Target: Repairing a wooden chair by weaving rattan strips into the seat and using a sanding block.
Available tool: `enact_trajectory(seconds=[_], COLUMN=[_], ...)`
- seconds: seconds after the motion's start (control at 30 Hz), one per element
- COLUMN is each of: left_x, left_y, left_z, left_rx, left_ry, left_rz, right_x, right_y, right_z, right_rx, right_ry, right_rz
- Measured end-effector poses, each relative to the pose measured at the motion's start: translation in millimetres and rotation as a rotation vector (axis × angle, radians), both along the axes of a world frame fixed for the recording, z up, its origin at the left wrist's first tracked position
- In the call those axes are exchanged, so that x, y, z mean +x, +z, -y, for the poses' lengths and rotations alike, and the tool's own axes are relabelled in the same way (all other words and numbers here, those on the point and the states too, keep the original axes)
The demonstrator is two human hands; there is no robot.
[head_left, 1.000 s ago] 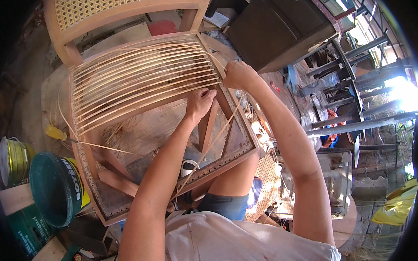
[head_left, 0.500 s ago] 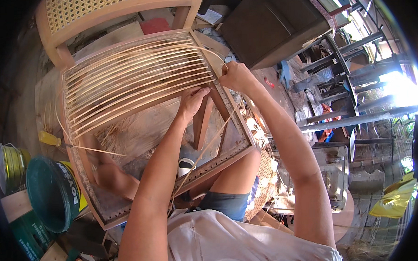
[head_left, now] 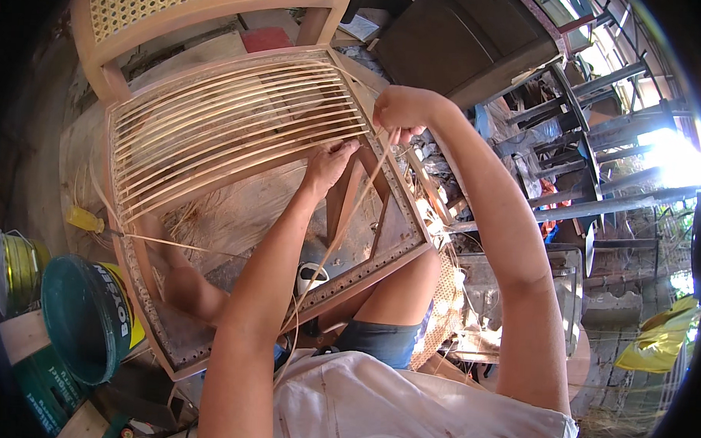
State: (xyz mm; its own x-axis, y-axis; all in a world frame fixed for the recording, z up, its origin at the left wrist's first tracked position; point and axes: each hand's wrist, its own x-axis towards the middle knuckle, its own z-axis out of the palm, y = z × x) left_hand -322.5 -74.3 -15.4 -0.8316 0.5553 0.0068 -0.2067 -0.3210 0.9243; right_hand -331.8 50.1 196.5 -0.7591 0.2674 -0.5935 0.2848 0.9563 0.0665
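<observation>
A wooden chair seat frame (head_left: 399, 255) with small holes along its rails lies tilted before me. Pale cane strands (head_left: 238, 115) run side by side across its far part. At the right rail, my left hand (head_left: 331, 168) has its fingers closed by the end of the nearest strand; what they grip, if anything, is hidden. Just outside that rail, my right hand (head_left: 407, 113) is closed on a loose cane strand (head_left: 359, 200), which slants down toward my lap. A yellow-handled pointed tool (head_left: 84, 219) sits at the left rail, its shaft against the wood.
The chair's woven cane backrest (head_left: 196, 9) rises at the far side. A dark green bucket (head_left: 81, 318) and a yellow-wrapped pail (head_left: 20, 273) stand at the left. A dark brown cabinet (head_left: 457, 49) is at the back, with stacked dark furniture frames (head_left: 592, 150) on the right.
My right hand has shifted slightly right and away, its wrist bending over. The bowed strand across the seat has drawn flatter. My left hand stays at the right rail.
</observation>
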Motion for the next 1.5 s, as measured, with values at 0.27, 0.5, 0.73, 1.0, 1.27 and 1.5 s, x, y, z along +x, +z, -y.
enact_trajectory(seconds=[0.27, 0.5, 0.73, 1.0, 1.27, 1.5], left_x=[2, 3, 7, 6, 8, 10], left_y=[8, 15, 14, -1, -7, -1], left_z=[2, 3, 0, -6, -19, -12], left_rx=[-0.145, -0.243, -0.149, -0.069, 0.137, 0.157], left_ry=[-0.020, -0.031, 0.031, 0.020, -0.005, -0.046], left_rz=[0.110, -0.021, 0.110, 0.135, 0.321, 0.375], right_x=[60, 83, 73, 83, 80, 81], right_y=[-46, -97, -92, -104, -104, -124], right_z=[-27, -5, 9, 14, 18, 14], right_rx=[-0.882, -0.314, -0.370, -0.184, -0.008, -0.029], right_ry=[-0.255, -0.061, -0.098, -0.007, -0.216, -0.147], right_rz=[-0.479, -1.137, -1.200, -1.215, -1.017, -1.155])
